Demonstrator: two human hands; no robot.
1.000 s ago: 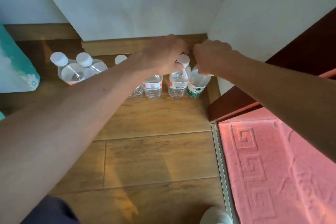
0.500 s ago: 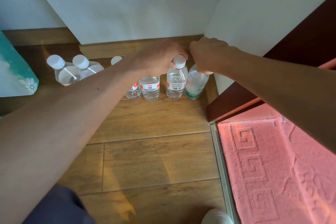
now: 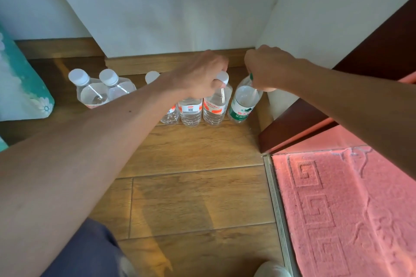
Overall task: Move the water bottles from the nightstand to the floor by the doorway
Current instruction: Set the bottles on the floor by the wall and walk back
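Note:
Several clear water bottles stand in a row on the wooden floor (image 3: 193, 198) against the skirting board. My left hand (image 3: 199, 75) curls over the tops of two red-labelled bottles, one (image 3: 190, 111) with its cap hidden and one (image 3: 215, 105) whose white cap shows between my fingers. My right hand (image 3: 264, 67) grips the neck of a green-labelled bottle (image 3: 243, 103), which leans left at the row's right end. Two more bottles (image 3: 90, 92) (image 3: 118, 86) stand at the left, and another (image 3: 152, 77) is mostly hidden behind my left forearm.
A dark red door (image 3: 337, 96) stands open at the right, close to the green-labelled bottle. A pink patterned mat (image 3: 349, 209) lies beyond a metal threshold strip (image 3: 278, 209). A teal floral cloth (image 3: 24, 87) hangs at the left. White walls meet in the corner behind the bottles.
The green-labelled bottle has tipped further to the left under my right hand. My left hand stays on the two red-labelled bottle tops. The view has shifted only slightly.

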